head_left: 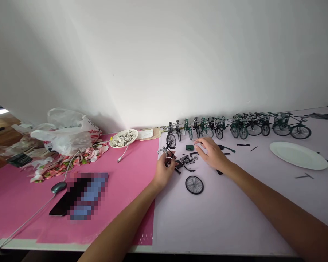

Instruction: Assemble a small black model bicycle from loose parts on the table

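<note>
My left hand (164, 170) is closed around a partly built model bicycle (171, 141), whose black spoked wheel points up above the fingers. Silvery handlebar parts stick out beside it. To its right, over the small parts, my right hand (212, 154) has its thumb and fingertips close together; anything between them is too small to make out. Below the fingertips lies a small green piece (189, 147). Thin black frame parts (188, 163) are scattered between my hands. A loose spoked wheel (194, 185) lies flat in front of them.
Several model bicycles (254, 127) stand in a row along the wall. At right is a white oval plate (297, 155). On the pink left side are a dish of small pale parts (124, 138), a plastic bag (68, 133), a phone (71, 194), a mouse-like device (58, 187) and a cable.
</note>
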### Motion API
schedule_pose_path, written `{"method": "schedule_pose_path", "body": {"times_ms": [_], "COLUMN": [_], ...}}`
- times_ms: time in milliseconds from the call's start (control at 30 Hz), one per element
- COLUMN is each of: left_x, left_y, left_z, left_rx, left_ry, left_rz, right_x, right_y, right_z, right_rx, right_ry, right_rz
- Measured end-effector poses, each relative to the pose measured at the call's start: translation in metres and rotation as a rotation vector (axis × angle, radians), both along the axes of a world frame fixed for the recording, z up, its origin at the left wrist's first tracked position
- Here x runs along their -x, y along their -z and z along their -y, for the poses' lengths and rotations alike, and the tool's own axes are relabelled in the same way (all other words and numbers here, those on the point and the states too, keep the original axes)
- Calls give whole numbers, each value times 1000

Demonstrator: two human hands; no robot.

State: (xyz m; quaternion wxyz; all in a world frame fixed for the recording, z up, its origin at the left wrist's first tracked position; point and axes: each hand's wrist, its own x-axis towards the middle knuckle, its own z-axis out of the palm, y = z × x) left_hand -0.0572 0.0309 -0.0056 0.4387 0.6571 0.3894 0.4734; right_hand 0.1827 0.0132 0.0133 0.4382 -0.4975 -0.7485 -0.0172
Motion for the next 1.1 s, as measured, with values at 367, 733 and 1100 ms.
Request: {"method": "schedule_pose_path", "body": {"times_ms": [367,733,1100], "left_x": [2,0,0], "left_y": [-2,-2,-4], "left_z": [-8,-4,-3], "left_rx": [24,41,51], "left_ry": [-44,-33,-34], "left_rz": [29,19,-1], "right_x": [12,27,21], "right_y": [13,18,13], "right_z": [3,7,8], "right_rx": [232,284,283], "right_ry": [-181,-81,83], "right_rz": [178,225,143]}}
